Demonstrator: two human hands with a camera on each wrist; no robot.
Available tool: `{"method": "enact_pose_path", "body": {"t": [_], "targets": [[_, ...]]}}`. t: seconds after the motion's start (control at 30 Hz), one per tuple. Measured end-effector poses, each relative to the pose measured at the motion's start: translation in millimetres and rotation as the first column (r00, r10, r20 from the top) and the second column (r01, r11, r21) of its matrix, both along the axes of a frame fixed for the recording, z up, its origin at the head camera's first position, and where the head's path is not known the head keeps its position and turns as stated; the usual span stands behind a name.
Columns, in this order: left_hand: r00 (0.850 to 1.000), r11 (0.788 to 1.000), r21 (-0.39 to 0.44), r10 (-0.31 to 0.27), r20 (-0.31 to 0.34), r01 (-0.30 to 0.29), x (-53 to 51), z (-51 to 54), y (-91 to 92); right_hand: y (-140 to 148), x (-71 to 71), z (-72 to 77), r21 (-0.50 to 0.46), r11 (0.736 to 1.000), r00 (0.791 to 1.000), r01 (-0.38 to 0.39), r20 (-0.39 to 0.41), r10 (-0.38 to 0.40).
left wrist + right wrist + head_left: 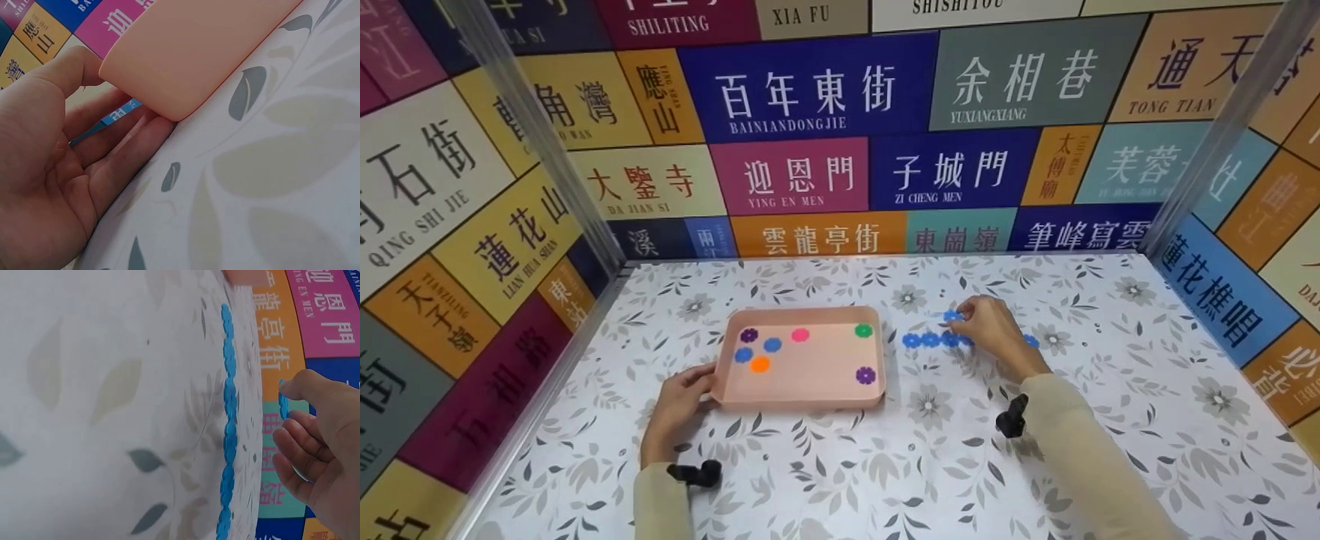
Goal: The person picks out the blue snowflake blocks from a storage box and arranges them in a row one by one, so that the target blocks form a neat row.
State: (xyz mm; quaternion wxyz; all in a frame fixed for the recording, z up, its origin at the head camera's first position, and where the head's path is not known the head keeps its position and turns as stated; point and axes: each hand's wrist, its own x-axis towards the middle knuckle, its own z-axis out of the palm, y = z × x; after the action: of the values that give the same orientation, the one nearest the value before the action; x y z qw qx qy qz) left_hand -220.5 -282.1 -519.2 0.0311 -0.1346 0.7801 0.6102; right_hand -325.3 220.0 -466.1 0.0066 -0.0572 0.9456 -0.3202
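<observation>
In the right grip (pixel 991 328) sits a scalloped disc (pixel 283 404).

Smooth, matt plastic is seen on the tray (pixel 208 50) at the left fingers (pixel 138 146). Plastic-looking, slight gloss: blue piece (pixel 283 400) pinched in the right fingers (pixel 301 444), blue row (pixel 230 399) below them. Table covering (pixel 825 465) beneath both: smooth, printed; material can't be told. Sleeves (pixel 1087 450) behind fingers: matt cloth.

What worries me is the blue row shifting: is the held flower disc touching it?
Apart: the right wrist view shows a gap between the held flower disc and blue row.
</observation>
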Motion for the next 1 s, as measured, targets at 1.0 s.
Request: {"method": "enact_pose_path", "body": {"t": [1.0], "targets": [[1.0,1.0,0.018,0.002,0.018,-0.003,-1.2,0.0,0.8,102.2,26.3,-10.6,0.026,0.991,0.991,0.128,-0.028,-0.127]]}}
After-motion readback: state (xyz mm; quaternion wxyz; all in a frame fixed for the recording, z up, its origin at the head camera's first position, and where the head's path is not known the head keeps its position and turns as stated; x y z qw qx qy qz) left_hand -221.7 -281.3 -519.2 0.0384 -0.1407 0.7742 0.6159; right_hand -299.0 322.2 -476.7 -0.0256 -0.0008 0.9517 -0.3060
